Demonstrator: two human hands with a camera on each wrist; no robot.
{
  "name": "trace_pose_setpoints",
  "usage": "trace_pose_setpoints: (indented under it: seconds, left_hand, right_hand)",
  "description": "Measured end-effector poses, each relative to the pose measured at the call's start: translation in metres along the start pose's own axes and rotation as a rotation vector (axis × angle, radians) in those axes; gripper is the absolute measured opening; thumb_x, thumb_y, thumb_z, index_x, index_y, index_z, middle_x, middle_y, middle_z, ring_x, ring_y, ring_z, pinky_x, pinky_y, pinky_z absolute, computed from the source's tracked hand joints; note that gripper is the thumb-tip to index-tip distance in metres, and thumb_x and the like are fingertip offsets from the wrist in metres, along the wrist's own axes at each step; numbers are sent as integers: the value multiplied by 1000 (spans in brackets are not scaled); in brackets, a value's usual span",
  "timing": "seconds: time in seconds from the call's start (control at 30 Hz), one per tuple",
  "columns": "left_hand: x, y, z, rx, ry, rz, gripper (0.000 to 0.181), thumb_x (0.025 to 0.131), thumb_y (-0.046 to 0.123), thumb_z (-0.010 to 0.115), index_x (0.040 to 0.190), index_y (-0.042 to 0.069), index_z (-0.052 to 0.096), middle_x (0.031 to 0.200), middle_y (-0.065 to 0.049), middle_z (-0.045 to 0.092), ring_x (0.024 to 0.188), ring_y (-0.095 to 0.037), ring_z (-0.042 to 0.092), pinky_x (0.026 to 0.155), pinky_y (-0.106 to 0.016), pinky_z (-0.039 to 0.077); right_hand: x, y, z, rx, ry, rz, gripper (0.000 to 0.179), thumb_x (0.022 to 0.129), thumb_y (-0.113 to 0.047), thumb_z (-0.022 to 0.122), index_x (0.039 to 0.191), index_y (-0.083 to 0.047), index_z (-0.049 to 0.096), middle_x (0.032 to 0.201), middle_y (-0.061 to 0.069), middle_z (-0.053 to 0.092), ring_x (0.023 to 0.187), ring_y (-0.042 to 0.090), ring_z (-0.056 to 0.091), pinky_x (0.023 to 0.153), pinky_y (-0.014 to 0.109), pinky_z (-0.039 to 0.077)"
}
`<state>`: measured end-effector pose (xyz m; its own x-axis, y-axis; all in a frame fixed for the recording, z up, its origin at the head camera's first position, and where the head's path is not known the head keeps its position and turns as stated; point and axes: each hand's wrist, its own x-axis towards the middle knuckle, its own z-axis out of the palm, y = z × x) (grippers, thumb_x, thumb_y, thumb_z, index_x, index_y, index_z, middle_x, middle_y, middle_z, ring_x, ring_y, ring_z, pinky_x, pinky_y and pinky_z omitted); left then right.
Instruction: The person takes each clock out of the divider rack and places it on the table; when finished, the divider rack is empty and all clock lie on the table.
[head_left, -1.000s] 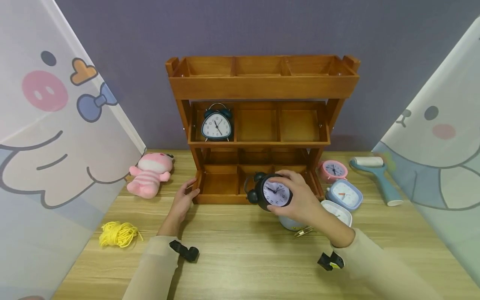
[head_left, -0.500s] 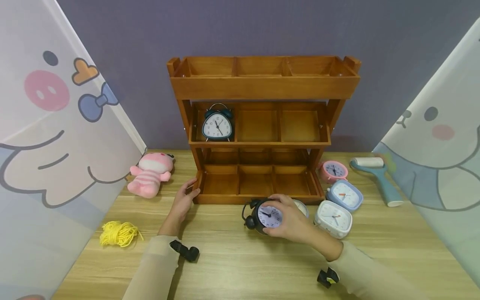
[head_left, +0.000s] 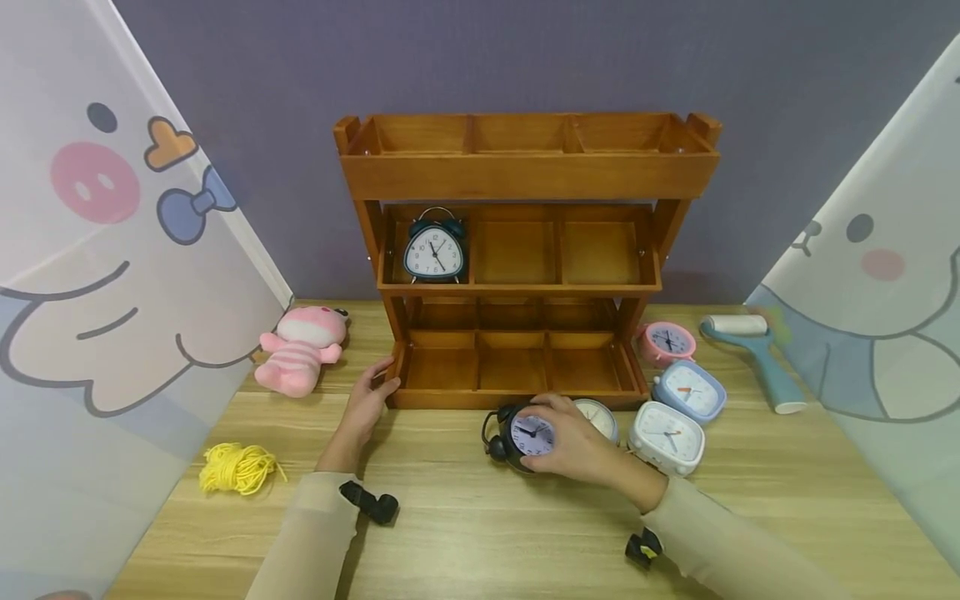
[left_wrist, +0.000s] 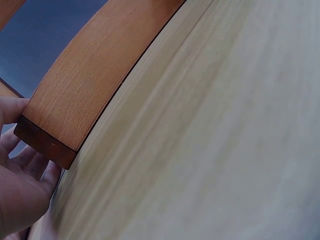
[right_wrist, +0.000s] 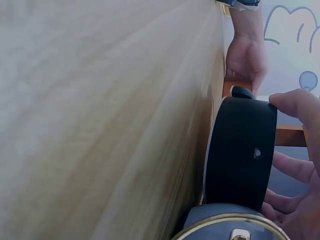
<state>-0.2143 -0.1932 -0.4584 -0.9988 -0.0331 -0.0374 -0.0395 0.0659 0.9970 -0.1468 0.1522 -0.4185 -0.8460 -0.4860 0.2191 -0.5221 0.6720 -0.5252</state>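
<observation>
My right hand (head_left: 573, 442) holds a black twin-bell alarm clock (head_left: 529, 432) by its rim, just in front of the wooden shelf (head_left: 525, 175). The clock lies tilted back with its dial up and its bells to the left. In the right wrist view the thumb presses one edge of the black clock (right_wrist: 240, 150), and the other fingers reach the same side lower down. My left hand (head_left: 367, 402) grips the shelf's lower left front corner. The left wrist view has the thumb and fingers of that hand (left_wrist: 22, 195) around the wooden end piece (left_wrist: 80, 90).
A teal alarm clock (head_left: 435, 252) stands in the middle tier's left compartment. Right of my right hand lie a round pale clock (head_left: 597, 418), a white one (head_left: 667, 437), a blue one (head_left: 690, 390) and a pink one (head_left: 667, 342). Further out are a lint roller (head_left: 759, 354), plush toy (head_left: 302, 350) and yellow cord (head_left: 238, 468).
My right hand has brought the black clock down toward the table and slightly left, uncovering the lower compartments and the round pale clock. The left hand stays at the shelf corner.
</observation>
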Motion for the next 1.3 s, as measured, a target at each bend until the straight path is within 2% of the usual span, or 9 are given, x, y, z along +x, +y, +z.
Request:
trace_pose_setpoints:
  seconds: [0.17,0.47,0.6,0.7,0.83,1.1,1.3]
  left_hand:
    - [-1,1,0,2,1,4,49,100,5,53,146,0,38,152,-20,28,136,-37,28,110,-49,25]
    - [0,2,1,-22,0,1,49,100,3,52,146,-1,37,152,-21,27,136,-36,27,110,-47,24]
    - [-7,15,3,-24,-14,-16,50,99,1,51,146,-6,35,152,-25,25,138,-39,24,111,-49,23]
    - [-6,13,2,-19,-16,-11,50,99,1,51,146,-6,35,152,-25,24,137,-40,24,111,-49,22]
    - [3,-2,0,-8,-8,4,49,100,4,53,146,-1,37,152,-21,26,136,-37,27,110,-48,24]
    - [2,-1,1,15,2,19,49,99,4,53,146,1,39,151,-20,29,135,-37,29,109,-49,26]
    - [0,-1,0,5,3,18,48,100,5,52,146,0,38,152,-22,27,136,-37,28,110,-47,25]
  right_hand:
    - [6,-2,1,-30,-37,24,54,69,-32,86,116,-13,68,128,18,52,120,39,47,89,54,45]
    - [11,-6,2,-65,-79,70,51,69,-32,87,112,-13,69,125,19,54,116,38,50,85,50,48]
    - [13,-7,3,-83,-99,87,51,69,-33,87,112,-13,69,125,19,55,116,38,50,86,49,47]
    - [13,-7,3,-93,-113,93,52,69,-33,87,113,-11,69,124,19,56,114,37,51,86,47,47]
    - [14,-6,2,-87,-133,99,54,69,-33,88,114,-10,68,123,18,56,112,35,51,84,46,48]
    - [18,-7,-1,-43,-159,156,59,64,-33,92,113,-12,66,118,12,55,102,27,51,76,42,49]
    - [22,-9,-8,-64,-225,146,61,67,-31,91,118,-9,65,119,13,55,104,28,52,82,44,49]
